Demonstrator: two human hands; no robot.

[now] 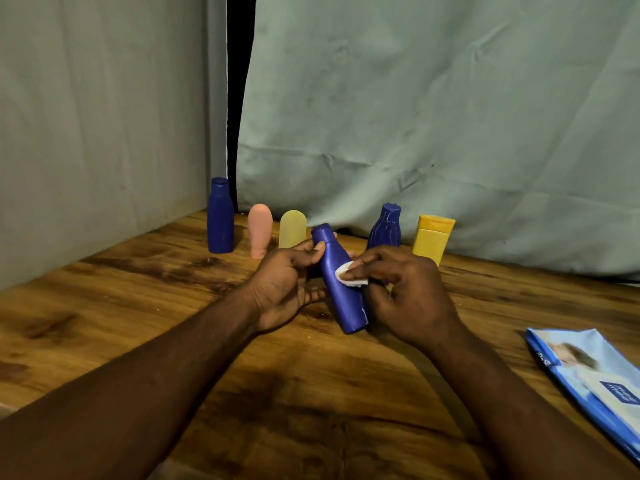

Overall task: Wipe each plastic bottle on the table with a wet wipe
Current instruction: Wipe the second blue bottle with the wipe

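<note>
Forearms [145, 386] reached in from the near edge. A blue wet-wipe pack [588, 379] lay flat on the wooden worktop [138, 306] to the right, cut off by the frame, prob. parked there for the next pull. Left grip [287, 282] was curled round the neck end of a dark blue bottle [346, 306], thumb by the cap. The bottle sat tilted, base low, I'd say to steady it & offer its side. Right grip [405, 292] pinched a small folded wet wipe [351, 276] & pressed it on that side.

Five more stood in a row at the back: tall blue bottle [220, 216], pink bottle [259, 230], pale yellow bottle [292, 228], ribbed blue bottle [386, 226], orange-yellow bottle [433, 237].

Couldn't tell if the held bottle's base touched the worktop. Right grip hid its far lower side & the ribbed bottle's foot. Pack print was too blurred to read.
</note>
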